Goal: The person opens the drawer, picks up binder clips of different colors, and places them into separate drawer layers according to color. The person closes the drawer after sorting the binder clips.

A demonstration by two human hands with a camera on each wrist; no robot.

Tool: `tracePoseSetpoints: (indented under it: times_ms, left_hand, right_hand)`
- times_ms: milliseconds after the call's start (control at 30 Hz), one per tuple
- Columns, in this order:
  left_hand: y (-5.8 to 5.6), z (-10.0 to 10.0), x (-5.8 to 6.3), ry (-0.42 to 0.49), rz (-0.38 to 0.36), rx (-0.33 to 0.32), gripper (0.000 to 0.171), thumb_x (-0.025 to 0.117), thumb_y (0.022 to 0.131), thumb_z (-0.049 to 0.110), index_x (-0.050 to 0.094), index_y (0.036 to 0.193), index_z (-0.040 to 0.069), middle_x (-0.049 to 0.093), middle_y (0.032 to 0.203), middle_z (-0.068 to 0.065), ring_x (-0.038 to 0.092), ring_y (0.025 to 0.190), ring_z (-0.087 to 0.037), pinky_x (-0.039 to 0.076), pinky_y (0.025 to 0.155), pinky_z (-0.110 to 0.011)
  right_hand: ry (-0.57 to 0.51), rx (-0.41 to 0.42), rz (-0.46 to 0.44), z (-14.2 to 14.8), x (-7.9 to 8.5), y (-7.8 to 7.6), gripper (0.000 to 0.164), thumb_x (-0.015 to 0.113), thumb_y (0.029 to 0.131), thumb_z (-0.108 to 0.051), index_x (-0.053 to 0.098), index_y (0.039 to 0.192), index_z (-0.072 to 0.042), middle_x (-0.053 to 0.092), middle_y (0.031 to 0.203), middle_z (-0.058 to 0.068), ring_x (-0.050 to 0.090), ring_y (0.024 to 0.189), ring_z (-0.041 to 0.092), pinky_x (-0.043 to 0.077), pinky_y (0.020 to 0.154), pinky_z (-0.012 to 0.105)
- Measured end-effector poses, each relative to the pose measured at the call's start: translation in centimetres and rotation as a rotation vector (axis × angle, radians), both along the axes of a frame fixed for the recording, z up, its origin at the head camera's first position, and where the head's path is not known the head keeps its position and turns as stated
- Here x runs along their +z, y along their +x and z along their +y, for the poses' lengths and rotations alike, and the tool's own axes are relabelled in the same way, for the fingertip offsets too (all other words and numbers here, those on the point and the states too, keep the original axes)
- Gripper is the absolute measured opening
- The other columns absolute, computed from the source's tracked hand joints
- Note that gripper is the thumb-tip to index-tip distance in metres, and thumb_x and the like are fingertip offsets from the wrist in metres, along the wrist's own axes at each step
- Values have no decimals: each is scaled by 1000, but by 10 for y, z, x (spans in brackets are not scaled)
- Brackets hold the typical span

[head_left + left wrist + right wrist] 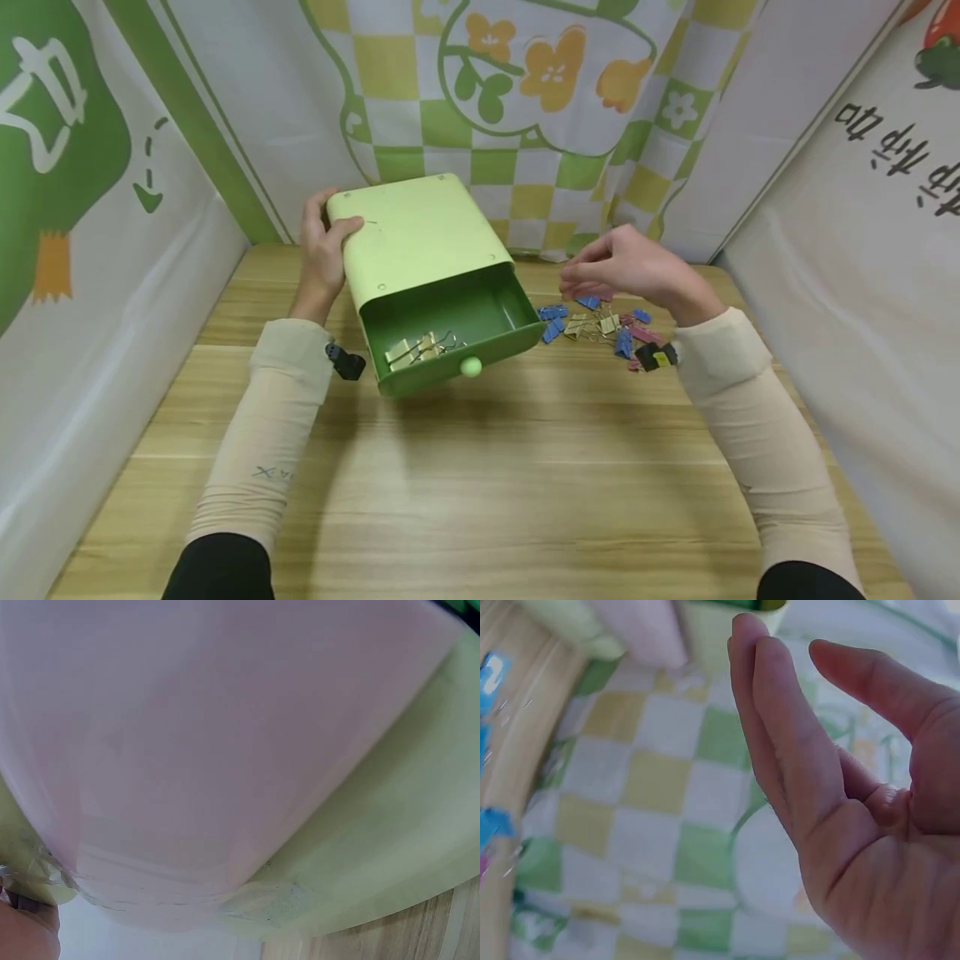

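Note:
My left hand (324, 254) grips the back left corner of a light green drawer box (420, 233), thumb on its top. The box is tilted, and its darker green drawer (487, 312) is pulled out at the front, with a round knob (471, 367). A few yellow binder clips (411, 350) lie in the drawer's left part. In the left wrist view a pale pink panel (210, 750) covers much of the box's surface. My right hand (626, 265) hovers above the loose binder clips, its thumb and fingers apart in the right wrist view with nothing between them.
Several blue, yellow and pink binder clips (624, 342) lie scattered on the wooden table (480, 500), right of the drawer. A checkered curtain (480, 125) hangs behind the table, and white printed panels (847, 275) stand at both sides.

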State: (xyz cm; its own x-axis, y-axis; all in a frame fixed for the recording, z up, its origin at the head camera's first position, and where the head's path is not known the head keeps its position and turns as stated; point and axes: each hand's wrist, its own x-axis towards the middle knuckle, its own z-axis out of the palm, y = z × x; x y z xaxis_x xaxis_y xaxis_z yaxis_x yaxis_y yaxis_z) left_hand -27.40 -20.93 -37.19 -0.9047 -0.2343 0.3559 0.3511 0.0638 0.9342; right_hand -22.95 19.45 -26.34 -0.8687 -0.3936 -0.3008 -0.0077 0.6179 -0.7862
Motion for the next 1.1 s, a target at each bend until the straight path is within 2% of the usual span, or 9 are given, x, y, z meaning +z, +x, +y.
tracePoseSetpoints:
  times_ms: [33, 100, 267, 433, 633, 733, 867, 967, 1100]
  left_hand:
    - [0, 0, 0, 0, 1, 2, 62, 56, 98, 14, 38, 155, -1, 48, 142, -12, 51, 119, -14, 45, 107, -28]
    - [0, 0, 0, -3, 0, 7, 62, 56, 97, 14, 38, 155, -1, 49, 141, -11, 51, 118, -14, 45, 106, -27]
    - [0, -2, 0, -11, -3, 8, 63, 56, 98, 16, 37, 155, -1, 49, 140, -11, 51, 117, -14, 45, 106, -27]
    - [-1, -3, -1, -4, -11, 1, 62, 56, 98, 16, 37, 155, 1, 49, 139, -10, 52, 117, -14, 47, 105, -28]
    - [-2, -2, -2, 3, 8, -4, 60, 56, 99, 15, 38, 154, 1, 49, 139, -10, 52, 117, -15, 47, 105, -28]
    - [-2, -2, -2, 9, 10, -6, 61, 56, 99, 14, 37, 155, -1, 48, 139, -11, 52, 116, -14, 47, 103, -28]
    - [0, -1, -1, 3, 7, -6, 60, 56, 99, 14, 37, 155, -1, 48, 139, -12, 52, 116, -14, 47, 103, -27]
    - [1, -1, 0, -5, 8, -2, 60, 56, 99, 15, 38, 155, 0, 48, 139, -12, 52, 116, -14, 47, 103, -27]
    - [0, -1, -1, -7, 4, 2, 62, 56, 99, 15, 37, 156, -1, 48, 141, -11, 51, 116, -13, 46, 104, -27]
  right_hand:
    - [-3, -16, -9, 5, -3, -2, 32, 69, 103, -26, 77, 123, -1, 82, 112, 12, 81, 100, 17, 66, 87, 28]
    - [-6, -52, -26, 15, -10, -6, 33, 68, 104, -24, 76, 125, 0, 81, 113, 12, 80, 98, 15, 66, 91, 31]
    - [-2, -123, -69, 35, -36, -20, 34, 65, 105, -20, 74, 125, 6, 82, 111, 15, 80, 92, 13, 67, 87, 29]
    - [58, -121, -75, 51, -64, -31, 37, 66, 105, -23, 73, 125, 7, 83, 104, 12, 80, 90, 11, 66, 90, 31]
    - [103, -135, -71, 60, -90, -35, 43, 66, 104, -25, 69, 130, 10, 82, 107, 12, 80, 90, 10, 57, 110, 47]
    - [141, -151, -52, 60, -100, -34, 35, 67, 103, -21, 74, 118, 10, 81, 109, 16, 81, 89, 13, 56, 111, 49]
    - [160, -166, -43, 57, -110, -34, 28, 65, 104, -16, 75, 98, 10, 70, 134, 28, 80, 104, 28, 57, 110, 49]
    - [123, -191, -48, 55, -118, -35, 27, 63, 103, -11, 74, 94, 12, 60, 143, 35, 76, 113, 37, 57, 108, 50]
    - [119, -227, -29, 53, -130, -40, 25, 64, 100, -7, 74, 85, 10, 72, 120, 32, 79, 105, 36, 59, 105, 51]
